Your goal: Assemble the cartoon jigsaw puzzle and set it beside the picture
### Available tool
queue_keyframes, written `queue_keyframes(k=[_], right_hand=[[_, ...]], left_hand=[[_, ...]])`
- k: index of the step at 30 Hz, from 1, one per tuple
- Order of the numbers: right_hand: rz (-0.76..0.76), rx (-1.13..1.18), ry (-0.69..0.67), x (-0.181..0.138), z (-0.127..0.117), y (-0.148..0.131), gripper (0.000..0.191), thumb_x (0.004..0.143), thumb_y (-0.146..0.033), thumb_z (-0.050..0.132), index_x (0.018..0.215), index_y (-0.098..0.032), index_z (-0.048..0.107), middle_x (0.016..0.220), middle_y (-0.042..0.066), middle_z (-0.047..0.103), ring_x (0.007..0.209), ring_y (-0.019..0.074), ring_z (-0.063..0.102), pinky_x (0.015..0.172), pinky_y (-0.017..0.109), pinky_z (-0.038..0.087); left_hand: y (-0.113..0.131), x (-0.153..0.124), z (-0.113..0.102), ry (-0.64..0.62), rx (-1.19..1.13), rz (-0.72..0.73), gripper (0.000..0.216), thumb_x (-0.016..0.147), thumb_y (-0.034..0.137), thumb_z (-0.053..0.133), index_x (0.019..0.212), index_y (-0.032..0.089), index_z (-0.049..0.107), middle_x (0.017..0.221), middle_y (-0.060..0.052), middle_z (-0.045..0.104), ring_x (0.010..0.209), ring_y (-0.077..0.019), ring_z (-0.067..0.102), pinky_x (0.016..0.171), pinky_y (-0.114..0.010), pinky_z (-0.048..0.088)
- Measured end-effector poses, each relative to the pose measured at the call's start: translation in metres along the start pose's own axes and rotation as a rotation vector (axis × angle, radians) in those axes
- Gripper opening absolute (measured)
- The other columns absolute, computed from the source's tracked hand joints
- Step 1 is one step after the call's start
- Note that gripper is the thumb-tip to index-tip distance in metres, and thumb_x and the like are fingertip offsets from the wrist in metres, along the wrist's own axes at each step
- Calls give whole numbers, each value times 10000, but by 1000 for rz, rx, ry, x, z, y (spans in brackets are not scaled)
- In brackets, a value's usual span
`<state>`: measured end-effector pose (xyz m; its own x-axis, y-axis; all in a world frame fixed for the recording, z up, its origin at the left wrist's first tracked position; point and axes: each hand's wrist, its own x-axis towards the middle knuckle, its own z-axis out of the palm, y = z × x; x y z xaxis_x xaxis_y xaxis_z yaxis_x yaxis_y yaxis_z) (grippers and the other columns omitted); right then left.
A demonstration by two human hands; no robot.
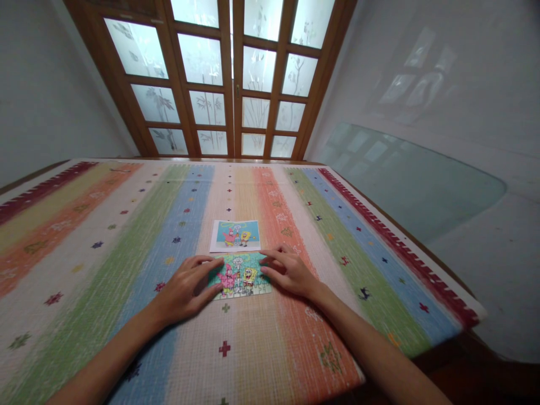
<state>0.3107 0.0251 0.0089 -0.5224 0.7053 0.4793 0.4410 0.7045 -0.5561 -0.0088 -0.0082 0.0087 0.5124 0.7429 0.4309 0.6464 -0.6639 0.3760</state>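
Observation:
A jigsaw puzzle [238,275] with joined pieces lies flat on the striped tablecloth, showing a pink starfish figure, a pale figure and a yellow square one. My left hand [189,284] rests at its left side, fingers apart, with fingertips on the puzzle's edge. At the right side, my right hand [289,270] lies with fingers stretched out, the tips touching the puzzle's edge. Just beyond the puzzle is a printed picture card [236,235] with the same figures on a blue background. The puzzle's left and right borders are partly hidden by my fingers.
The table [253,360] wears a cloth with coloured stripes and small printed motifs. Wooden doors [232,84] with frosted panes stand beyond its far edge. A pale wall with a glass panel [405,174] runs along the right.

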Motion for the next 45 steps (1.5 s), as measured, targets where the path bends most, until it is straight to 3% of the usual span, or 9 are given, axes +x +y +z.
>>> queue_keyframes(k=[5,9,22,33,45], right_hand=[[27,-20,-77,-5,-13,5,712,820,-489,838,1422,-193,601,1167,134,712,1062,277,593,949,472,513],[114,-81,-198,-7,-14,5,953,649,-618,917,1440,-191,603,1228,167,610,1135,318,574,1016,516,491],[166,-110,-247,-6,-17,5,915,647,-647,903,1409,-212,642,1206,149,591,1141,320,558,1033,520,473],[138,-76,-253,-9,-22,9,1008,675,-667,874,1509,-216,532,1310,173,557,1231,344,539,1072,562,459],[142,-96,-281,-9,-21,9,948,708,-665,852,1483,-203,562,1315,184,562,1241,352,543,1067,569,462]], left_hand=[[-7,-4,-8,-109,70,-4,643,973,483,621,1531,233,424,1428,-144,590,1291,-342,562,1074,-519,481],[-13,-5,-8,-138,95,-3,713,931,533,656,1532,217,439,1450,-159,575,1310,-368,546,1079,-536,471],[-23,-6,-12,-146,57,-13,690,894,537,689,1487,230,515,1431,-148,589,1295,-368,563,1072,-533,479],[-27,-11,-19,-144,65,-16,734,886,551,686,1516,241,473,1406,-142,612,1278,-364,575,1063,-544,480],[-29,-10,-18,-161,96,-39,776,884,605,681,1527,232,459,1411,-151,606,1270,-370,580,1071,-537,468]])
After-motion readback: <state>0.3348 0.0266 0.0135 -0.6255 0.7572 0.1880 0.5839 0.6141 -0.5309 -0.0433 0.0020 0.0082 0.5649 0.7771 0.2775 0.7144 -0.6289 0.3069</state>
